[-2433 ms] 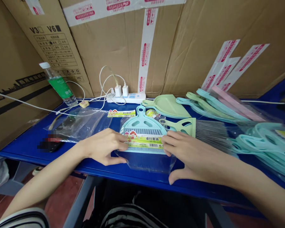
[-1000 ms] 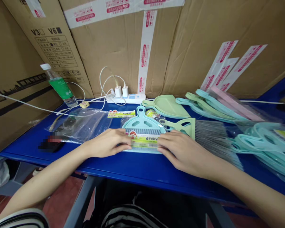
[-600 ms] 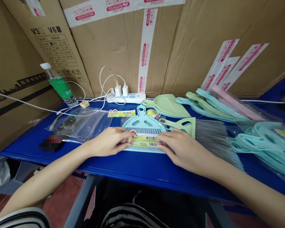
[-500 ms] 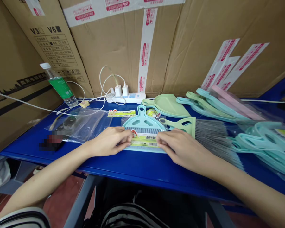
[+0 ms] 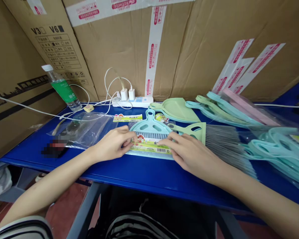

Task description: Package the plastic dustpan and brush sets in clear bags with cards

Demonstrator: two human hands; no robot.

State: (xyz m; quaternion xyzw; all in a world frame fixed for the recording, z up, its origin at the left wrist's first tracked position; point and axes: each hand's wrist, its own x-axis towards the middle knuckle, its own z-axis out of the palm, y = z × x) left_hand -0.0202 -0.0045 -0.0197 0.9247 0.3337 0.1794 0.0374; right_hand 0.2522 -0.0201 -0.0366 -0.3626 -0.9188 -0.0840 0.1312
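Observation:
A light blue dustpan (image 5: 149, 125) with a grey-bristled brush (image 5: 155, 135) lies flat before me, clear plastic showing around it. Across its lower part runs a yellow-green printed label card (image 5: 151, 146); whether the card is under or over the plastic I cannot tell. At the card's left end, my left hand (image 5: 116, 142) has its fingers curled and the thumb close to the index finger, pinching the edge. My right hand (image 5: 189, 151) rests at the right end, fingers apart, with the index finger stretched over the card.
Beside my right hand lies a green brush (image 5: 196, 131) with long grey bristles (image 5: 221, 142). Green dustpans (image 5: 179, 109) and bagged blue sets (image 5: 281, 149) sit behind and right. To the left are a plastic bag (image 5: 92, 127), a bottle (image 5: 64, 91) and a power strip (image 5: 142, 102) with cables.
My right hand has loosened from the card's right end, its index finger now reaching left over the card. My left hand has shifted slightly left, uncovering more of the printing.

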